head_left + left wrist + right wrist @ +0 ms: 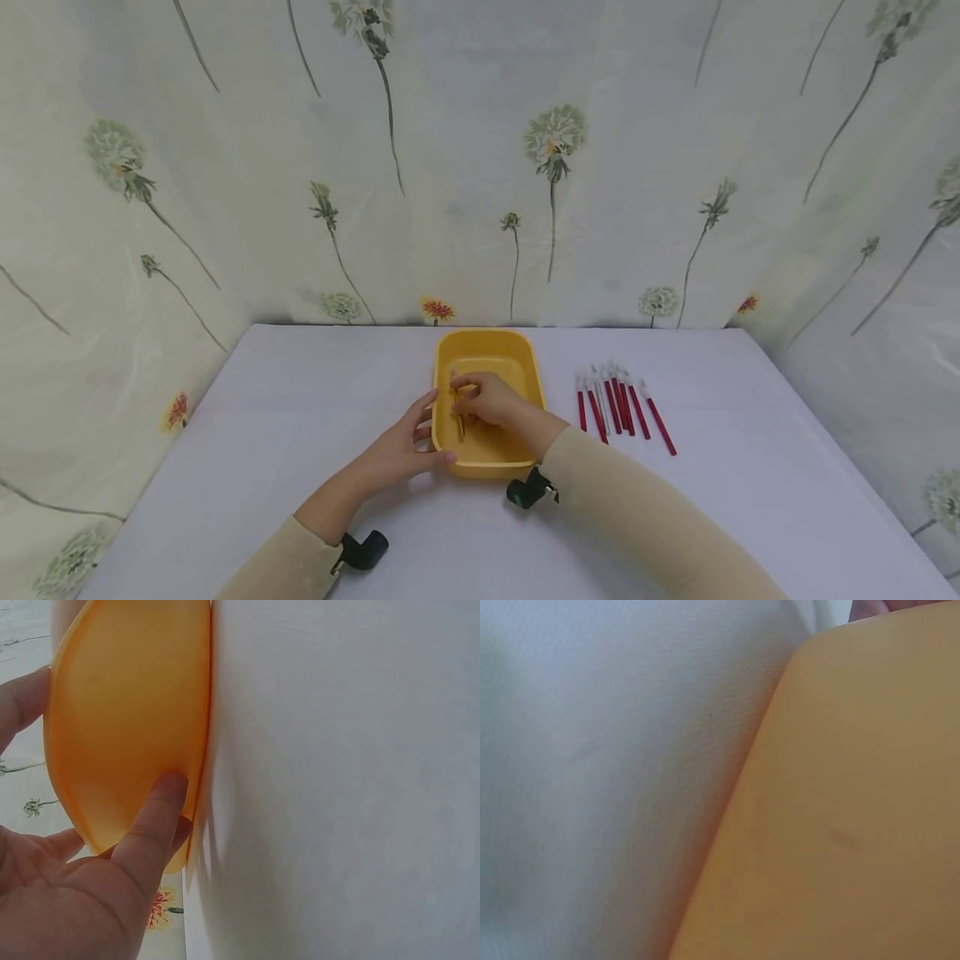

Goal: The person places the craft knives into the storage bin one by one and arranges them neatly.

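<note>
A yellow plastic tray (491,469) stands on the table. My left hand (401,450) holds its near left corner, the thumb at the front and the fingers along the left side; the left wrist view has these fingers against the outer wall (127,712). Reaching over the tray's right side, my right hand (491,402) pinches a thin gold-coloured stick (461,429) inside, near the left wall. The stick's upper part is partly hidden by the fingers. In the right wrist view the tray's outer wall (855,787) fills much of the picture, and the right hand's fingers are out of sight.
Right of the tray, several slim red sticks (660,427) with whitish clear tips lie side by side, with a pale silvery one among them. A white cloth covers the table (322,375). Flower-patterned curtains (465,167) rise behind and at both sides.
</note>
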{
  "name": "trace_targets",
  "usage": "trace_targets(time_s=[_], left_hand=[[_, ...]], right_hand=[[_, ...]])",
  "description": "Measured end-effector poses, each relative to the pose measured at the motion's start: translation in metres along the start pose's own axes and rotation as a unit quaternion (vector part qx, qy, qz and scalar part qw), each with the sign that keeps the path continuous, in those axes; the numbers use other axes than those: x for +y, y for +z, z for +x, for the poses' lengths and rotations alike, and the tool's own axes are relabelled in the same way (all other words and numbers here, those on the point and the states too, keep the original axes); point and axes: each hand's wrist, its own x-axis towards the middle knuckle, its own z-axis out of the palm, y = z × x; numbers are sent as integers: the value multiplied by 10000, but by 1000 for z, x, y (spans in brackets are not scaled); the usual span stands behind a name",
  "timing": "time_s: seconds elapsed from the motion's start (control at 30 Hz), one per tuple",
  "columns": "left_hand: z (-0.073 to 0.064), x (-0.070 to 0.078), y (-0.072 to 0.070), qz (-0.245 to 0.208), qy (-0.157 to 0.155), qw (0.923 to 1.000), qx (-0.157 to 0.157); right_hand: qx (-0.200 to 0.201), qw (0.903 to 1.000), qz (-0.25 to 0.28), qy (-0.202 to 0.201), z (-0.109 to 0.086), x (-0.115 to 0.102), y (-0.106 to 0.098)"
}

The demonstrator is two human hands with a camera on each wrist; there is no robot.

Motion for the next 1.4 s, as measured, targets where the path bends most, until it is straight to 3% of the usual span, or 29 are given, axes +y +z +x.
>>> trace_targets(time_s=[0.5, 0.97, 1.27, 1.4], left_hand=[[0, 0, -1, 20, -1, 10000, -23], [-2, 2, 0, -124, 55, 9999, -37], [-2, 1, 0, -64, 29, 10000, -10], [-1, 0, -1, -72, 24, 9999, -68]], right_hand=[[97, 9999, -12, -65, -1, -1, 0], [872, 9954, -204, -354, 0, -1, -9], [895, 9935, -288, -647, -17, -15, -22], [899, 9931, -517, -556, -30, -22, -32]])
